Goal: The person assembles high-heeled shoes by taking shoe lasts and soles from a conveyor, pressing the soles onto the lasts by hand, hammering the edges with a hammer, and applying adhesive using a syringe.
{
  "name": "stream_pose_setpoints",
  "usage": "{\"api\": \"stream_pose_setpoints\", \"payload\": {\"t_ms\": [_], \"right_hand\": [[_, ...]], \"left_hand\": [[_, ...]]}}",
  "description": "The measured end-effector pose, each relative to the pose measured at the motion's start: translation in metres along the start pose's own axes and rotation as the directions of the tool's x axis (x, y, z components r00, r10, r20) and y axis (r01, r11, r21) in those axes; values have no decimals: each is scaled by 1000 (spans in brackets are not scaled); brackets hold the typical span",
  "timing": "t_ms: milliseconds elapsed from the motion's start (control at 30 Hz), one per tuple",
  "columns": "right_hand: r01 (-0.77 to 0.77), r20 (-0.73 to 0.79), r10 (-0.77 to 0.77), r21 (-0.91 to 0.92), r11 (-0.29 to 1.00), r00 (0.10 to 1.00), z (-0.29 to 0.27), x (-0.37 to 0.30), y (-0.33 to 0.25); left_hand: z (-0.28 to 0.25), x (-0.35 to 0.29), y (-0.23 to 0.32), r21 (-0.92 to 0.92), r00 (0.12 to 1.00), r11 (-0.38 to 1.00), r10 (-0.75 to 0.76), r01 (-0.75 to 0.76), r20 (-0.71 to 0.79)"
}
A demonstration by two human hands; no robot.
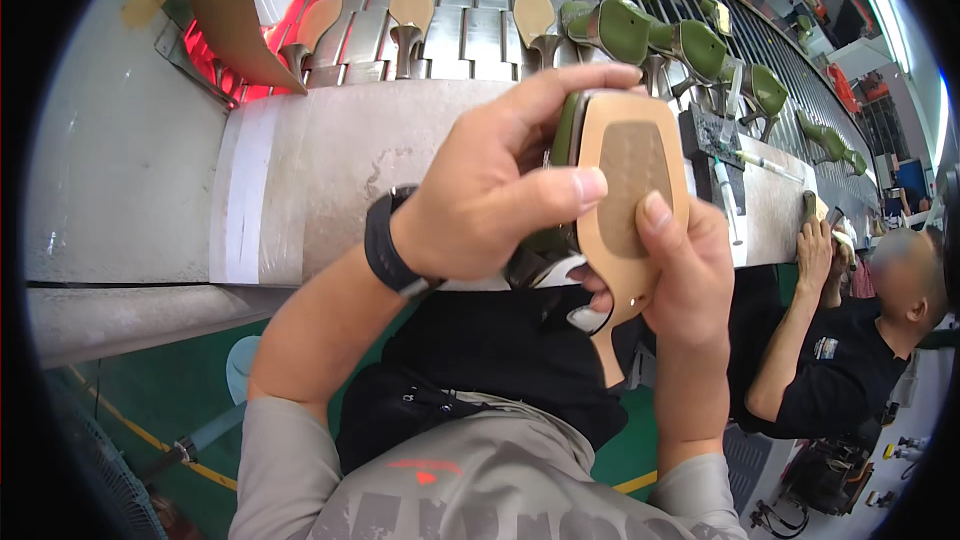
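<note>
Both my hands hold a green shoe (563, 135) in front of me, with its tan outsole (655, 130) facing up. A darker patch fills the middle of the sole, and its narrow end points down toward my lap. My left hand (490, 180) wraps the shoe from the left, fingers over the toe end and thumb on the sole. From the right, my right hand (695, 265) grips it with the thumb pressed on the sole; most of its fingers are hidden behind. A dark wristband (385, 240) circles my left wrist.
Beyond the pale ledge (340, 160), a slatted metal conveyor carries loose tan soles (410, 8) and green shoes (615, 30). A dark block (715, 135) with syringes (727, 200) stands at right. A brown flap (225, 15) hangs before a red glow. A co-worker (850, 340) works at far right.
</note>
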State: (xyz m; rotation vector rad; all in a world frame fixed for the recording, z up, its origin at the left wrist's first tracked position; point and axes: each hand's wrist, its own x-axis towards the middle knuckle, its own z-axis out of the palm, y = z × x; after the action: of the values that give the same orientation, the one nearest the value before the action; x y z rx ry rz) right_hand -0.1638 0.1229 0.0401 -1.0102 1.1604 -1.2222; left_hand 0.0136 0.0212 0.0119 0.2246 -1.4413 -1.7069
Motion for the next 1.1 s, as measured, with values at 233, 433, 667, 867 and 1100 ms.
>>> {"api": "stream_pose_setpoints", "payload": {"t_ms": [233, 433, 667, 867, 1100], "right_hand": [[114, 116, -95, -174, 978, 989, 21, -51, 13], [310, 239, -245, -297, 903, 940, 33, -60, 28], [420, 247, -346, -390, 820, 905, 45, -58, 30], [515, 325, -404, -432, 740, 855, 53, -47, 29], [318, 304, -233, -270, 909, 924, 48, -38, 40]], "left_hand": [[11, -53, 28, 248, 997, 967, 49, -63, 60], [21, -86, 32, 255, 984, 952, 177, -166, -20], [29, -91, 50, 300, 976, 953, 104, -44, -190], [32, -84, 62, 525, 961, 851, 124, 26, -248], [9, -87, 60, 541, 864, 835, 196, 102, -464]]}}
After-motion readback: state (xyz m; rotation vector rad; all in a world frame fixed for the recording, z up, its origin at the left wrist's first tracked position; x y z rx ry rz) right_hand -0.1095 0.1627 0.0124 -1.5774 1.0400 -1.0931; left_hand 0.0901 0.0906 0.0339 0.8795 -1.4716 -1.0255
